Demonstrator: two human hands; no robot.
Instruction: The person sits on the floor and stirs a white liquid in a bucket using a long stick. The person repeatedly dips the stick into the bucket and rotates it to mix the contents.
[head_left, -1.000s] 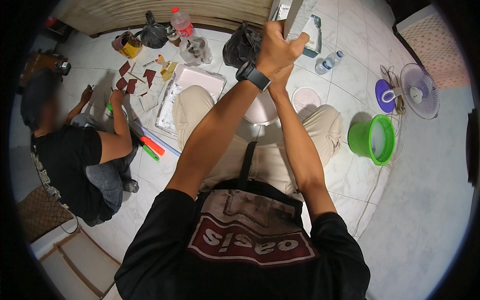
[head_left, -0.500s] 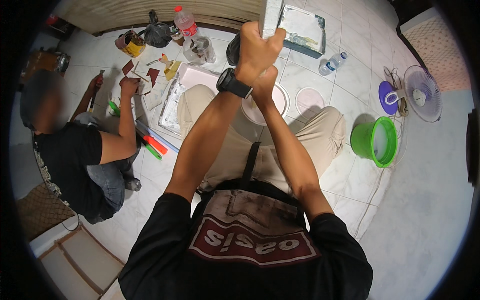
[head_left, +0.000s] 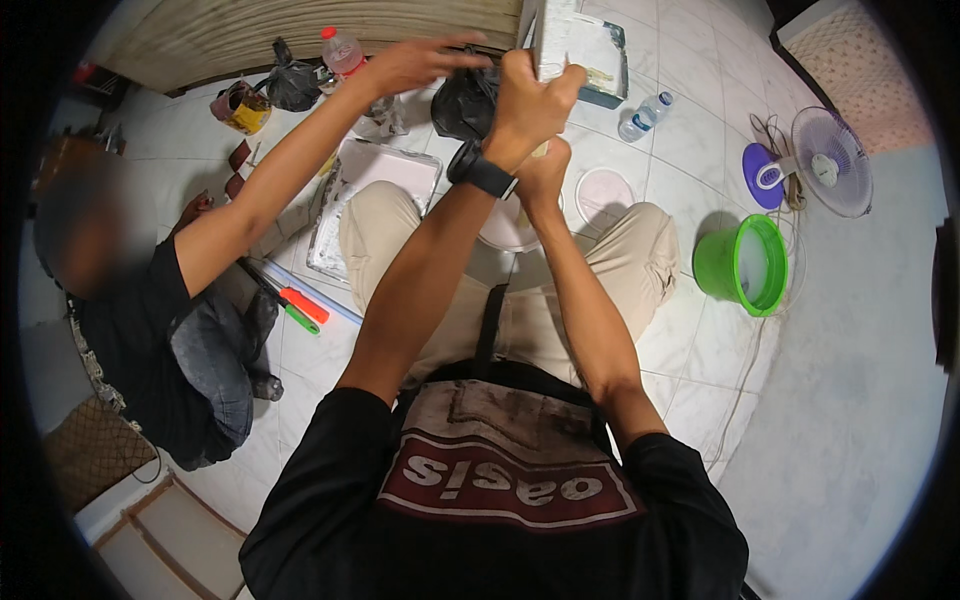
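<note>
My left hand (head_left: 530,105), with a black watch on its wrist, is closed around the lower end of a white upright board-like piece (head_left: 556,38). The top of that piece runs out of view. Just below, my right hand (head_left: 541,172) is closed, and a small pale yellowish bit shows at its top. What it grips is mostly hidden. Under my hands stands a round tub (head_left: 505,232) of pale pink paint, partly covered by my wrists. A round pale lid (head_left: 605,197) lies to its right.
A co-worker's hand (head_left: 425,62) reaches across from the left, close to my left hand. Around me are a paint tray (head_left: 328,245), a black plastic bag (head_left: 462,108), a box-like tray (head_left: 607,98), a water bottle (head_left: 645,117), a green bucket (head_left: 742,265) and a fan (head_left: 832,163).
The co-worker has raised an arm and stretched it toward my left hand. The white piece and my hands have shifted slightly right and down, still closed.
</note>
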